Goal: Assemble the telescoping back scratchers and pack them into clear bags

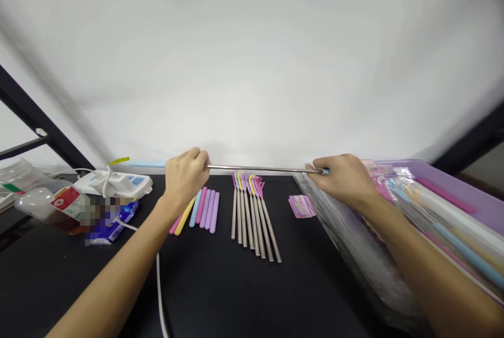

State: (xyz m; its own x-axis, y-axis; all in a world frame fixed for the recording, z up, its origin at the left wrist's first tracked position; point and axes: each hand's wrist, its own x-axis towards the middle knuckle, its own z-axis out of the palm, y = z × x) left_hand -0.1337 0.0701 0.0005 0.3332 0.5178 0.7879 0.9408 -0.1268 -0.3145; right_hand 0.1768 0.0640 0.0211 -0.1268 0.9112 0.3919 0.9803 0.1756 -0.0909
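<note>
I hold a thin metal straw (260, 169) level above the black table (220, 296), one end in each hand. My left hand (185, 178) is closed round its left end. My right hand (340, 175) pinches the right end, where a small blue tip (326, 171) shows. Below the straw lie several metal straws with coloured bent tips (254, 217) in a row. Left of them lie several pastel silicone sleeves (202, 209), pink, yellow, blue and purple.
A small pink card packet (301, 206) lies right of the straws. Clear plastic bags (354, 243) and a purple tray (468, 196) of packed straws fill the right side. At the left are a white power strip (114, 183), a bottle (51, 207), a blue packet and a white cable (159, 285).
</note>
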